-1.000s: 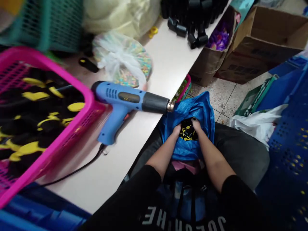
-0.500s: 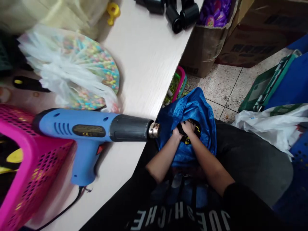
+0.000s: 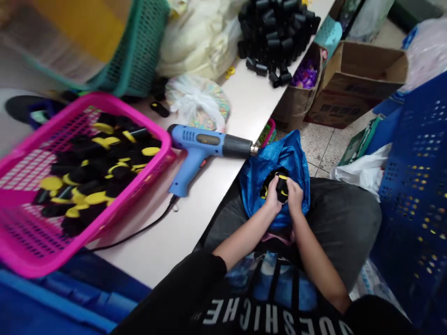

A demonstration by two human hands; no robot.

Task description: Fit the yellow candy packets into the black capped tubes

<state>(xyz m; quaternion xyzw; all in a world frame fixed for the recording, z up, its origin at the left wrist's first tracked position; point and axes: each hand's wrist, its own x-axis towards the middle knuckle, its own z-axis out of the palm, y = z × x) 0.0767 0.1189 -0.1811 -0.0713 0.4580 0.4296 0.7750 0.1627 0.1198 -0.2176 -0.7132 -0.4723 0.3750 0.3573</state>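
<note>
Gripping a blk-&-yellow piece [image 3: 281, 187] w/ both hands, L hand [image 3: 273, 198] & R hand [image 3: 295, 196] closed tight around it, down in blue bag [image 3: 254, 188] on lap [image 3: 344, 223]; steady hold, well clear of heat gun [image 3: 206, 144].

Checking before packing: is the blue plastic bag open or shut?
Open: the blue plastic bag gapes around the left hand and right hand, black-and-yellow pieces showing inside.

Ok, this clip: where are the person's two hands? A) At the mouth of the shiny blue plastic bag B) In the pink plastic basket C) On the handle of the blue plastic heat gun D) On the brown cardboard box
A: the left hand and right hand both grip a black-and-yellow item at the mouth of the shiny blue plastic bag.
</note>
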